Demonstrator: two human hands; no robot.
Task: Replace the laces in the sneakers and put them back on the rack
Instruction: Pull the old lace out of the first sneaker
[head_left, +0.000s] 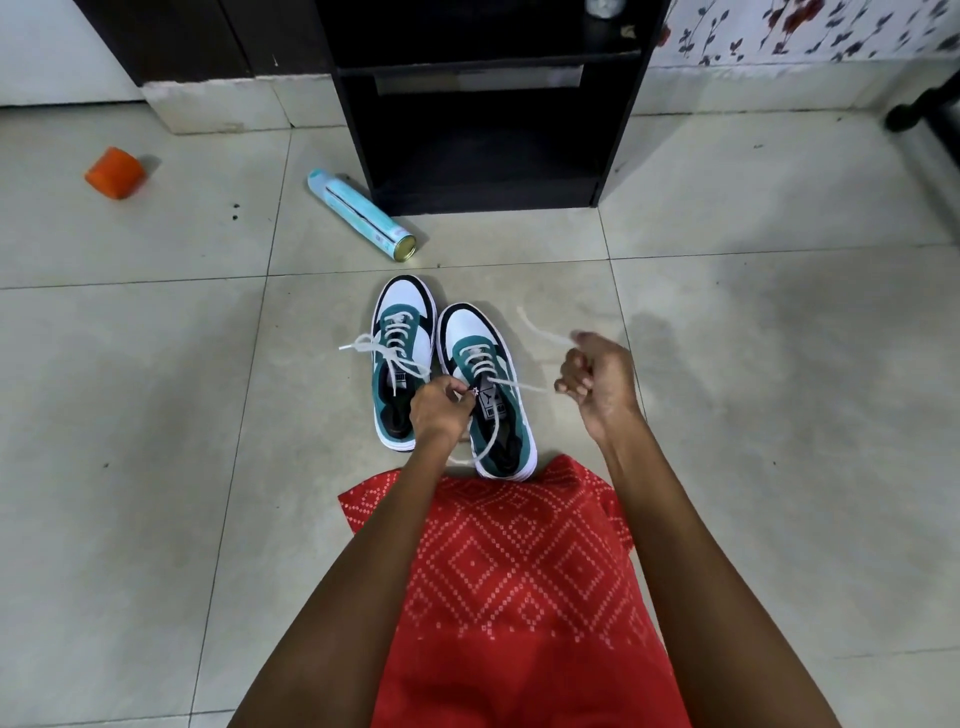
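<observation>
At the frame's centre two sneakers (405, 306) stand side by side, below the black rack (483, 197). The left hand (441, 410) pinches the lace (519, 385) at the frame-right shoe's tongue. The right hand (597, 379) curls round its other end. The lace seems soft and light; better to hold it near the tip.

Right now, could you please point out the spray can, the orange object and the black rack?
spray can (358, 213), head view, middle of its teal body.
orange object (114, 173), head view, its top face.
black rack (488, 200), head view, its bottom board.
</observation>
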